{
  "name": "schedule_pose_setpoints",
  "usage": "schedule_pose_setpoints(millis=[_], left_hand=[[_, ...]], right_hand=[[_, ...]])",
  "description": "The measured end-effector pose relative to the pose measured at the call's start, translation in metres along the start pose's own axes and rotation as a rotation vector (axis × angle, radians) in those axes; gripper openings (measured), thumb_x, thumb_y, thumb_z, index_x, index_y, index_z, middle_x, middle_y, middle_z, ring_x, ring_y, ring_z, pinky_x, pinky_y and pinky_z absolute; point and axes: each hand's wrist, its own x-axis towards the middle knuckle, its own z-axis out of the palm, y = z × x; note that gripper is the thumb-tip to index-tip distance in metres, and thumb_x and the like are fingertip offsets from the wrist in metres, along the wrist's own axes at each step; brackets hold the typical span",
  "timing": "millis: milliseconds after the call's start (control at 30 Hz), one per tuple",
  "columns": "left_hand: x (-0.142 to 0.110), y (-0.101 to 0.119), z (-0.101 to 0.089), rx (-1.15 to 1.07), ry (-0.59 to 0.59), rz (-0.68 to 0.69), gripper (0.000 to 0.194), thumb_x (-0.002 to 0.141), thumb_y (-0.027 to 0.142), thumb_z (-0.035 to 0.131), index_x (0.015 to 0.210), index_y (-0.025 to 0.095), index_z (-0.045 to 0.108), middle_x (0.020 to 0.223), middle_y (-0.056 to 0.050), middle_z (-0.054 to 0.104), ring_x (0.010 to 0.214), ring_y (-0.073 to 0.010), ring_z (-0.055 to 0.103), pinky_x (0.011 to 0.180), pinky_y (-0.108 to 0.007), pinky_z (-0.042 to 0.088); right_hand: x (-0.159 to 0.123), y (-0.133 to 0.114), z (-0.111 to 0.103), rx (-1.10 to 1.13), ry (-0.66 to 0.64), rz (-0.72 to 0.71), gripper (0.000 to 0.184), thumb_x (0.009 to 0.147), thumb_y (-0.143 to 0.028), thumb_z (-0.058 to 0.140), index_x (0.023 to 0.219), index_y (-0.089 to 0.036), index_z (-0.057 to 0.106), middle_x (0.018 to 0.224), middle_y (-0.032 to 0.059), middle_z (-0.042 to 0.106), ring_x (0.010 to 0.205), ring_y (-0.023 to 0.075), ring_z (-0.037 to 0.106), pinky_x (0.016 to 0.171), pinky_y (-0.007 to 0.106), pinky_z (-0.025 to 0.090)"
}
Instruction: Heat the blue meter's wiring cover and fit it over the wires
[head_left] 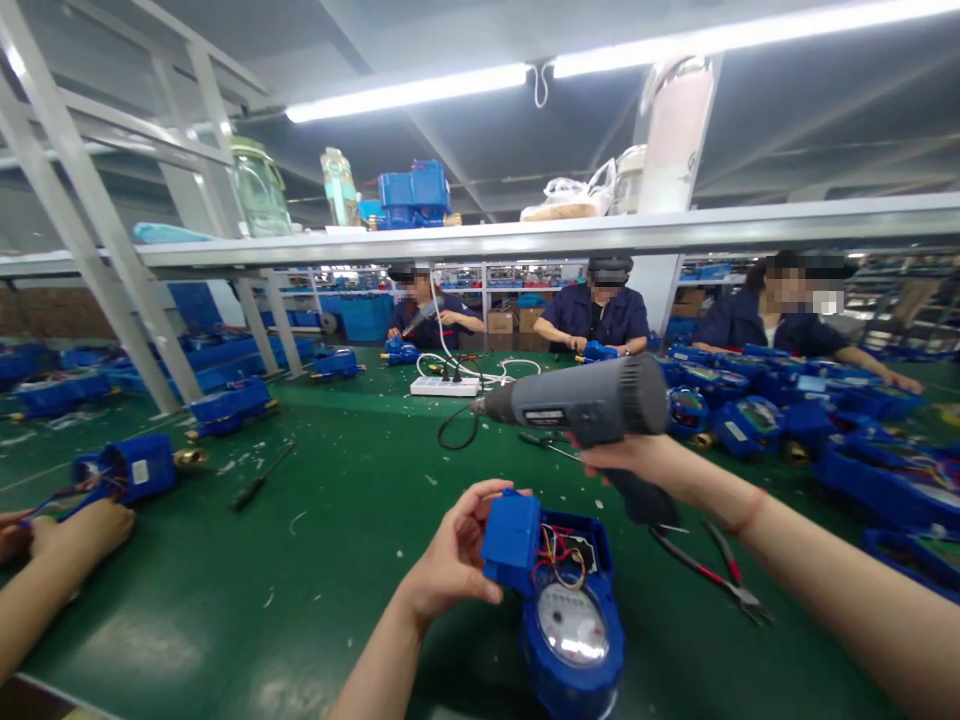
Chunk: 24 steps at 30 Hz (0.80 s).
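A blue water meter (571, 625) with a round dial and loose red and yellow wires lies on the green table in front of me. My left hand (455, 550) grips its open blue cover (511, 540) at the upper left. My right hand (637, 462) holds a grey heat gun (592, 405) by its handle, raised above the meter, nozzle pointing left.
Red-handled pliers (716, 575) lie right of the meter. Another person's hands (67, 530) work on a blue meter (124, 468) at far left. A screwdriver (259, 480), a white power strip (445, 385), many blue meters (757, 415) at right. Three seated workers opposite.
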Motion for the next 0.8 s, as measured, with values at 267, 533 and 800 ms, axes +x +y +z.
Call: schedule_pose_setpoints(millis=[267, 533, 800], left_hand=[[-0.012, -0.007, 0.002, 0.037, -0.084, -0.060, 0.097, 0.032, 0.019, 0.099, 0.122, 0.033, 0.063, 0.136, -0.007, 0.060, 0.123, -0.0294, 0.056, 0.101, -0.036, 0.044], [-0.008, -0.007, 0.008, -0.037, -0.029, -0.081, 0.093, 0.032, 0.027, 0.100, 0.119, 0.030, 0.066, 0.129, -0.007, 0.063, 0.121, -0.0293, 0.056, 0.098, -0.032, 0.046], [-0.007, -0.007, 0.004, -0.132, 0.024, -0.140, 0.085, 0.044, 0.027, 0.098, 0.121, 0.030, 0.061, 0.128, -0.008, 0.063, 0.115, -0.0255, 0.061, 0.092, -0.031, 0.050]], right_hand=[[0.129, -0.001, 0.125, -0.344, -0.387, -0.273, 0.021, 0.096, -0.029, 0.064, 0.107, -0.012, 0.061, 0.106, 0.0060, 0.061, 0.092, 0.0194, 0.062, 0.079, 0.036, 0.056], [0.154, -0.015, 0.207, -0.527, -0.651, -0.423, 0.024, 0.095, -0.032, 0.065, 0.107, -0.012, 0.061, 0.110, 0.0077, 0.060, 0.095, 0.0200, 0.061, 0.082, 0.038, 0.054], [0.116, -0.031, 0.118, -0.350, -0.213, -0.390, 0.005, 0.093, -0.015, 0.064, 0.092, -0.011, 0.061, 0.089, 0.0016, 0.062, 0.080, 0.0149, 0.062, 0.076, 0.031, 0.054]])
